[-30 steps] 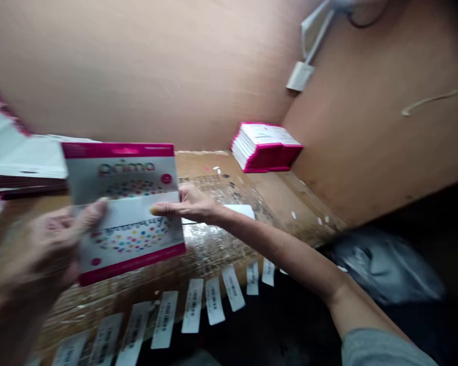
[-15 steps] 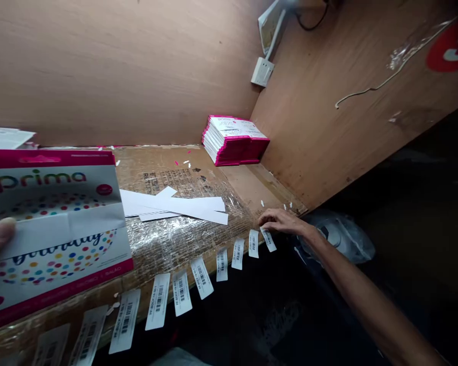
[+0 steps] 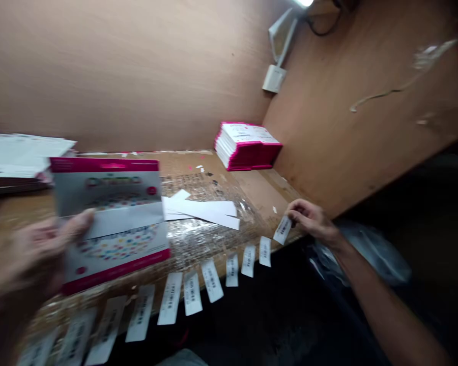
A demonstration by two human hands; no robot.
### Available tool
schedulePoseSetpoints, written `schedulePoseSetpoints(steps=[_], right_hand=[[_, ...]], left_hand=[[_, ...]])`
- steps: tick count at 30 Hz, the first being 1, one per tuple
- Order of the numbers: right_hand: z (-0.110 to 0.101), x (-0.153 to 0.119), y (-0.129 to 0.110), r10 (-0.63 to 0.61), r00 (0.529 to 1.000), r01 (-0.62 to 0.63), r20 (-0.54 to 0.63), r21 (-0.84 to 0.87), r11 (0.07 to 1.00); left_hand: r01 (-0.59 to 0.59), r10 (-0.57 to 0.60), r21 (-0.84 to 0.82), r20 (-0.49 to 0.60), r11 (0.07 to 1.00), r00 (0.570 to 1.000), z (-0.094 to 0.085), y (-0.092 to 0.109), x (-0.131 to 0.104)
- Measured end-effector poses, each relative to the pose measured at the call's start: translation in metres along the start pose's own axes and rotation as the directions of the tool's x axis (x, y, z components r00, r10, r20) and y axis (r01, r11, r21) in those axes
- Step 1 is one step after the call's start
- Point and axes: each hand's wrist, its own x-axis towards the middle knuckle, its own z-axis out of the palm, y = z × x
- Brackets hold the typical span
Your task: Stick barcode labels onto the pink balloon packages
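My left hand (image 3: 57,244) grips a flat card package (image 3: 118,254), white with pink bands, a "prima" logo and coloured dots; a white paper strip (image 3: 127,219) lies across its front. At the right, my right hand (image 3: 309,218) pinches the top of a barcode sticker (image 3: 282,231), which hangs from the fingers at the bench edge. Several more barcode stickers (image 3: 212,280) hang in a row along that front edge, left of my right hand.
Loose white paper strips (image 3: 209,211) lie on the cardboard-covered bench (image 3: 202,244). A pile of pink and white packages (image 3: 254,155) stands in the back corner, another stack (image 3: 19,157) at left. Wooden walls enclose the bench. A plastic bag (image 3: 374,249) is below on the right.
My right hand has lifted the end sticker away from the others, up and right in view. The package has moved right in view, showing more of my left hand. The whole view has shifted somewhat.
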Motion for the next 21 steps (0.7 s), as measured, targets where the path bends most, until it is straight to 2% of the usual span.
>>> schedulePoseSetpoints(steps=[1, 2, 3, 5, 7, 10, 13, 18, 21], right_hand=[[0.021, 0.004, -0.015, -0.011, 0.998, 0.019, -0.054, 0.156, 0.988], [0.046, 0.009, -0.032, -0.022, 0.998, 0.038, -0.058, 0.294, 0.955], [0.075, 0.013, -0.049, -0.041, 0.999, 0.048, -0.026, 0.413, 0.91], [0.137, 0.022, -0.083, -0.078, 0.995, 0.025, 0.066, 0.587, 0.809], [0.194, 0.029, -0.112, -0.115, 0.983, -0.012, 0.144, 0.673, 0.739], [0.252, 0.041, -0.138, -0.146, 0.972, -0.029, 0.183, 0.714, 0.699], [0.278, 0.053, -0.148, -0.145, 0.98, 0.007, 0.134, 0.711, 0.703], [0.294, 0.062, -0.15, -0.1, 0.986, -0.018, 0.134, 0.68, 0.733], [0.301, 0.065, -0.151, -0.076, 0.987, -0.036, 0.139, 0.663, 0.748]], left_hand=[[0.011, -0.01, -0.022, 0.053, 1.0, 0.999, 0.003, 0.0, -0.003], [0.043, -0.033, -0.062, 0.162, 0.997, 0.986, 0.007, 0.0, -0.006], [0.039, -0.009, -0.113, 0.255, 0.993, 0.967, 0.011, -0.001, -0.008], [-0.023, 0.067, -0.168, 0.26, 0.985, 0.963, 0.016, -0.003, -0.009], [-0.094, 0.138, -0.189, 0.231, 0.977, 0.963, 0.017, -0.006, -0.008], [-0.166, 0.205, -0.182, 0.217, 0.969, 0.954, 0.008, -0.008, -0.005], [-0.191, 0.225, -0.17, 0.214, 0.967, 0.95, -0.004, -0.009, 0.003], [-0.188, 0.231, -0.219, 0.188, 0.957, 0.955, -0.013, -0.011, 0.017], [-0.24, 0.271, -0.187, 0.162, 0.953, 0.949, -0.015, -0.014, 0.022]])
